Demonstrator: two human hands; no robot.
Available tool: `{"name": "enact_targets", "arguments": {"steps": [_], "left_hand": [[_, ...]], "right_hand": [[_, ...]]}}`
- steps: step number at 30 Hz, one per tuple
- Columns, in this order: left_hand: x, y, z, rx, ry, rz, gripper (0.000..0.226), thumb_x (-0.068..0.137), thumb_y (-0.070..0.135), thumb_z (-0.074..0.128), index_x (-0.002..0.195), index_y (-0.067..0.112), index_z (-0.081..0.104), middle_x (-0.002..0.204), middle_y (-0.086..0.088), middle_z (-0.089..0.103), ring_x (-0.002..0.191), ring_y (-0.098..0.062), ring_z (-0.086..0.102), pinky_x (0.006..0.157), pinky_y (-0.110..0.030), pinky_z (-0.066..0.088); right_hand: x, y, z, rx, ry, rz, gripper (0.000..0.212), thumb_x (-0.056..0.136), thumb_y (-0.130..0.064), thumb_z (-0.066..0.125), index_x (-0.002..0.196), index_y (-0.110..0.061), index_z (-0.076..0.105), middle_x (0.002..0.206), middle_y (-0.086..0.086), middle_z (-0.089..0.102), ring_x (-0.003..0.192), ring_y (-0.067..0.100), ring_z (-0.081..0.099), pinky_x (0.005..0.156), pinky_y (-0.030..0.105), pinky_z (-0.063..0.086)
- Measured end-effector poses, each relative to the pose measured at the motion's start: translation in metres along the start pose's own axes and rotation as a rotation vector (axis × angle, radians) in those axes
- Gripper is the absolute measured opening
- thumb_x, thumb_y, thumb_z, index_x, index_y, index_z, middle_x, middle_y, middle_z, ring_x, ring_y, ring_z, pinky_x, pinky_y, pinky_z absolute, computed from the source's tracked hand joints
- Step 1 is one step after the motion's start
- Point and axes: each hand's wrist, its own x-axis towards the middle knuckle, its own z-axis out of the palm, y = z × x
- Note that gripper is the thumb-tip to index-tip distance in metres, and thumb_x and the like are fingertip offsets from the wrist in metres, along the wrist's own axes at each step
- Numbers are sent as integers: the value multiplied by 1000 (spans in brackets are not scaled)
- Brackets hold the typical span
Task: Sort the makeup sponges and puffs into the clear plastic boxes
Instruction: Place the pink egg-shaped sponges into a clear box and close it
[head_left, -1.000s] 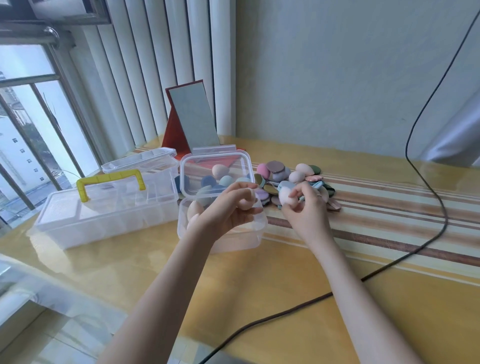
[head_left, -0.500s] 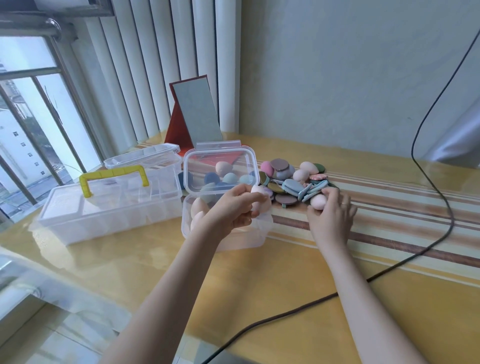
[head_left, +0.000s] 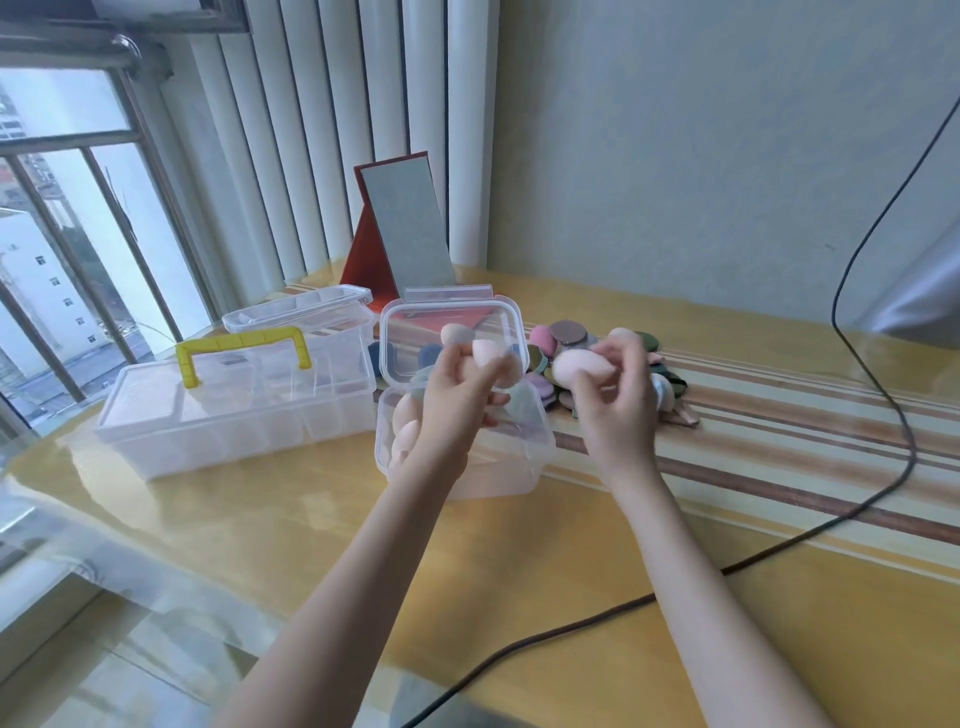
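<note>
Left hand (head_left: 457, 384) grips a pink sponge (head_left: 496, 358) above the open clear box (head_left: 540, 441); right hand (head_left: 618, 405) pinches a pale sponge (head_left: 582, 366) just beyond the box's right rim.

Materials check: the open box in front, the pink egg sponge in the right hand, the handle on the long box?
Open box: clear rigid plastic, glossy; contents show through its walls and raised lid.
Pink egg sponge in the right hand: looks like soft matte foam, no shine; motion blur leaves it uncertain.
Handle on the long box: opaque yellow plastic, smooth, moulded look.
</note>
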Motion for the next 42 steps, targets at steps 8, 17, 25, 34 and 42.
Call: {"name": "enact_targets", "arguments": {"steps": [8, 17, 25, 34, 42], "left_hand": [[8, 10, -56, -94, 200, 90, 12, 92, 26, 54, 99, 17, 51, 92, -4, 63, 73, -16, 64, 59, -24, 48], [0, 6, -64, -73, 251, 344, 10, 93, 18, 57, 85, 20, 52, 83, -5, 59, 75, -25, 58, 53, -16, 47], [12, 8, -73, 213, -189, 319, 33, 91, 30, 57, 102, 0, 49, 101, -22, 57, 85, -36, 65, 62, -35, 58], [16, -1, -81, 890, -138, 339, 32, 93, 42, 50, 115, 20, 45, 112, -3, 50, 92, -24, 52, 76, -36, 44], [18, -4, -81, 934, -143, 367, 32, 94, 43, 48, 117, 21, 43, 109, -2, 47, 89, -23, 52, 72, -31, 38]], "right_hand": [[4, -32, 44, -314, -730, 99, 11, 83, -19, 55, 93, -21, 59, 85, -1, 60, 71, 14, 53, 63, 27, 45], [-9, -22, 75, -505, -745, 41, 11, 83, -18, 61, 91, -19, 55, 90, -2, 62, 77, 17, 57, 63, 28, 44], [-6, -27, 89, -545, -714, 70, 15, 80, -8, 61, 94, -13, 63, 85, 1, 60, 84, 23, 59, 69, 28, 44], [-4, -17, 80, -165, -629, 271, 15, 87, -7, 59, 96, -19, 57, 81, 7, 70, 74, 25, 70, 68, 46, 60], [-1, -21, 76, 187, -681, 407, 37, 87, -14, 52, 115, -33, 66, 98, -1, 64, 85, 19, 60, 77, 37, 55]]}}
